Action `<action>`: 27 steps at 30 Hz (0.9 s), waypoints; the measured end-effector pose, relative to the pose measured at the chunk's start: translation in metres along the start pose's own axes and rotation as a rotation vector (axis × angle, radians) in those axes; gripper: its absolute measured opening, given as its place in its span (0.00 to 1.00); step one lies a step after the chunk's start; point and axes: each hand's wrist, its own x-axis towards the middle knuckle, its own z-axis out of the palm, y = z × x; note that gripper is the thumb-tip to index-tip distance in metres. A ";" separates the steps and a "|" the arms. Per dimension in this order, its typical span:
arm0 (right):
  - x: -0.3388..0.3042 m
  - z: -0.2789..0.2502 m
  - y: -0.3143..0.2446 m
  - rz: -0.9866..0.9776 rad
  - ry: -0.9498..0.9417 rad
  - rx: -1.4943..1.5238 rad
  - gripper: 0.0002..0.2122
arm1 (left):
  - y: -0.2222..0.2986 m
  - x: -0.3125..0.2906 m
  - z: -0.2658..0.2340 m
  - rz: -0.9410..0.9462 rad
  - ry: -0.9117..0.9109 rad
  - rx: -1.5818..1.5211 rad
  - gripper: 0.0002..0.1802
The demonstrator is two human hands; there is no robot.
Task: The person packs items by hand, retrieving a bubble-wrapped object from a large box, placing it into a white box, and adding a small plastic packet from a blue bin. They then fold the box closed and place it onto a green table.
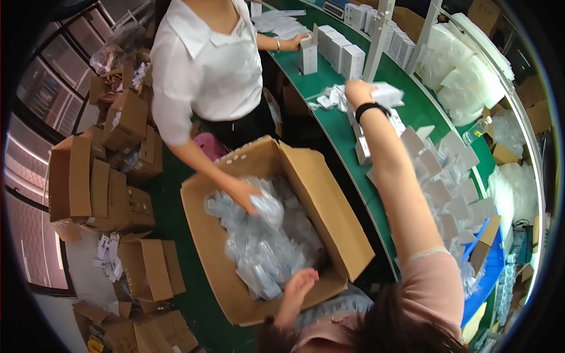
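My right arm stretches over the green bench, a black band at its wrist. My right hand [358,93] is closed on a small white box [386,94] above a row of white boxes. My left hand [300,287] is at the near edge of a large open carton [321,206], its fingers loosely extended with nothing visible in them. In the carton lie many clear bubble-wrap packets [265,253]. A co-worker's hand [240,194] reaches in and holds one packet. The co-worker's other hand [291,42] touches an upright white box [309,56] on the bench.
White boxes [352,60] stand in a row on the bench [294,76], near small wrapped pieces [332,97]. Open white boxes [438,194] with plastic bags fill its near part, next to a blue bin [491,265]. A metal post [379,41] rises there. Brown cartons [109,188] are stacked left.
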 end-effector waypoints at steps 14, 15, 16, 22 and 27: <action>-0.479 -0.112 -0.017 -1.425 0.130 0.302 0.05 | 0.118 -0.001 -0.069 0.304 -0.082 -0.706 0.27; -0.487 -0.099 -0.024 -1.432 0.151 0.263 0.06 | 0.116 -0.002 -0.073 0.298 -0.095 -0.711 0.27; -0.489 -0.088 -0.034 -1.437 0.146 0.267 0.06 | 0.113 -0.005 -0.090 0.327 0.006 -0.656 0.30; -0.472 -0.038 -0.099 -1.538 -0.087 0.828 0.21 | 0.078 -0.026 -0.154 0.500 0.436 -0.356 0.34; -0.455 0.048 -0.163 -0.971 -0.563 1.332 0.35 | 0.065 -0.030 -0.161 0.740 0.339 -0.152 0.37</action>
